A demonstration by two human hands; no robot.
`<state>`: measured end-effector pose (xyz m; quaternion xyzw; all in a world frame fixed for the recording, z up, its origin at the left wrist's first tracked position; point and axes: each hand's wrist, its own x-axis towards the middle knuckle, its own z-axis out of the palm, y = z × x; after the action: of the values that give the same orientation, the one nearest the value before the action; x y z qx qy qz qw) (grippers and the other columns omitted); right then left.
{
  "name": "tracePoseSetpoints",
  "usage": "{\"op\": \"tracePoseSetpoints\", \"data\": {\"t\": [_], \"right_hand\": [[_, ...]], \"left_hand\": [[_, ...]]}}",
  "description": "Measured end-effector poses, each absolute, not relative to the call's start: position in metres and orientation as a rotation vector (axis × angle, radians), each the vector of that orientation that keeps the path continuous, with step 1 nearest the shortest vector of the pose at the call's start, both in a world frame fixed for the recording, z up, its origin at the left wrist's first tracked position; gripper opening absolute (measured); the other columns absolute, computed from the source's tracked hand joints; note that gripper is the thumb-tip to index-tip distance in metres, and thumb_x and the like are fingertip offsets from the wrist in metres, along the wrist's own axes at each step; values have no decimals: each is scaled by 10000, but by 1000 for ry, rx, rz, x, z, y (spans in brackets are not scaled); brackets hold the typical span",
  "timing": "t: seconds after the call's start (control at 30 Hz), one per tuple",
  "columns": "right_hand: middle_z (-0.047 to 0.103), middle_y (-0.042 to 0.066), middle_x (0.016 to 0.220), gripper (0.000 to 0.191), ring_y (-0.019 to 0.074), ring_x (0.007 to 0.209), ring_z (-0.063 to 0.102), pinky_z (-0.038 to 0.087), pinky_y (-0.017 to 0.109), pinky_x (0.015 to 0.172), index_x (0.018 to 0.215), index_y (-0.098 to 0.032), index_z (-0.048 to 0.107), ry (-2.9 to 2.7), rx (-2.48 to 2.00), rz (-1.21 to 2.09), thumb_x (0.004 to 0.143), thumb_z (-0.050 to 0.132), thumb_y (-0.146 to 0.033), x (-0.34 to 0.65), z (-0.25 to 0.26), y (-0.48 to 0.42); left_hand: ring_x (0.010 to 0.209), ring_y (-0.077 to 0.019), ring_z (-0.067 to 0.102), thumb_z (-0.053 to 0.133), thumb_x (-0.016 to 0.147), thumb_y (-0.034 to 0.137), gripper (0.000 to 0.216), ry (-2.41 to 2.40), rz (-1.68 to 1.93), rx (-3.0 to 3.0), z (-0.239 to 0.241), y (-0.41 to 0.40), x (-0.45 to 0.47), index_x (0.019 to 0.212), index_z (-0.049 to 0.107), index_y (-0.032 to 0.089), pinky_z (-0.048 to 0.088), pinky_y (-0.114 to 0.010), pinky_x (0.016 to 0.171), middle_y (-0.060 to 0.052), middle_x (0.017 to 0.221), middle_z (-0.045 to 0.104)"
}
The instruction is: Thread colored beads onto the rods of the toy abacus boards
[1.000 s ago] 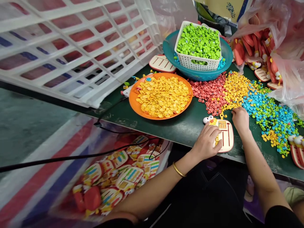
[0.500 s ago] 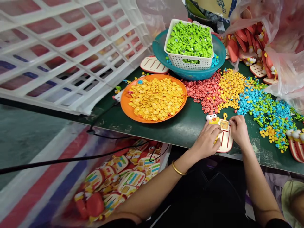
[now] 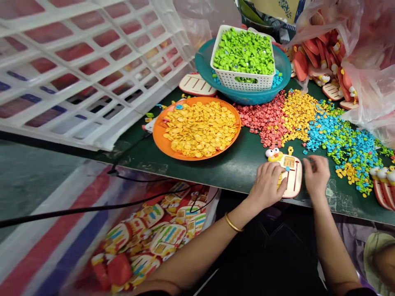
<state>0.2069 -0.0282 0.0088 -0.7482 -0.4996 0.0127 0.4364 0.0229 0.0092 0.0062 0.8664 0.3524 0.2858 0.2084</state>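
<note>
A cream toy board [image 3: 295,183] with red slots, a small orange printed panel and a duck head with bulging white eyes lies flat at the table's front edge. My left hand [image 3: 269,181] grips its left side, fingers pressed over the top. Near those fingertips a small blue piece [image 3: 287,169] sits at the upper end of a slot. Yellow pieces show partly under the left hand. Just off the board's right edge is my right hand [image 3: 317,176], fingers loosely curled and parted, with nothing visible in them.
Loose red pieces [image 3: 268,123], yellow pieces [image 3: 299,109] and blue and green pieces [image 3: 345,139] spread behind the board. An orange plate [image 3: 159,135] of yellow discs stands left. Behind it, a white basket [image 3: 220,74] of green pieces rests in a teal basin [image 3: 203,61].
My right hand has moved off the board's upper right, to the right and slightly down. The blue piece now shows on the board. My left hand stays on the board.
</note>
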Motion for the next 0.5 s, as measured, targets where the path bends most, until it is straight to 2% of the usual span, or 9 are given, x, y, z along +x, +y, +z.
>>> {"op": "tracePoseSetpoints", "data": {"t": [0.07, 0.13, 0.27, 0.37, 0.5], "right_hand": [[650, 91, 870, 235, 202, 710, 577, 495, 375, 722, 880, -176, 719, -1128, -1984, -10, 864, 607, -382, 228, 8, -24], [670, 89, 858, 247, 207, 727, 597, 499, 376, 737, 852, -172, 735, -1151, -1980, 137, 855, 606, -383, 239, 8, -21], [685, 61, 883, 231, 195, 779, 629, 523, 342, 738, 908, -201, 755, -1188, -1804, 461, 864, 613, -378, 228, 7, -19], [632, 71, 884, 238, 205, 833, 610, 520, 353, 772, 894, -202, 770, -1297, -1835, 335, 893, 578, -342, 213, 9, -20], [598, 100, 931, 289, 224, 885, 573, 516, 374, 803, 998, -203, 761, -1551, -1852, 137, 936, 484, -259, 197, 10, -34]], "left_hand": [[1171, -284, 502, 447, 969, 303, 324, 930, 789, 2456, 8, 8, 22, 1243, 586, 201, 351, -499, 1039, -108, 1253, 616], [1242, -273, 489, 436, 974, 257, 377, 868, 774, 2487, 9, 8, 22, 1333, 553, 244, 274, -518, 1095, -70, 1336, 615], [1284, -262, 495, 446, 951, 186, 416, 800, 732, 2470, 11, 10, 24, 1346, 561, 244, 227, -527, 1124, -48, 1362, 629], [1283, -254, 503, 454, 931, 166, 412, 766, 733, 2457, 11, 11, 25, 1314, 588, 240, 258, -506, 1118, -45, 1353, 636], [1188, -230, 553, 481, 933, 218, 290, 743, 805, 2431, 10, 10, 26, 1173, 646, 223, 329, -447, 1076, -41, 1223, 689]]}}
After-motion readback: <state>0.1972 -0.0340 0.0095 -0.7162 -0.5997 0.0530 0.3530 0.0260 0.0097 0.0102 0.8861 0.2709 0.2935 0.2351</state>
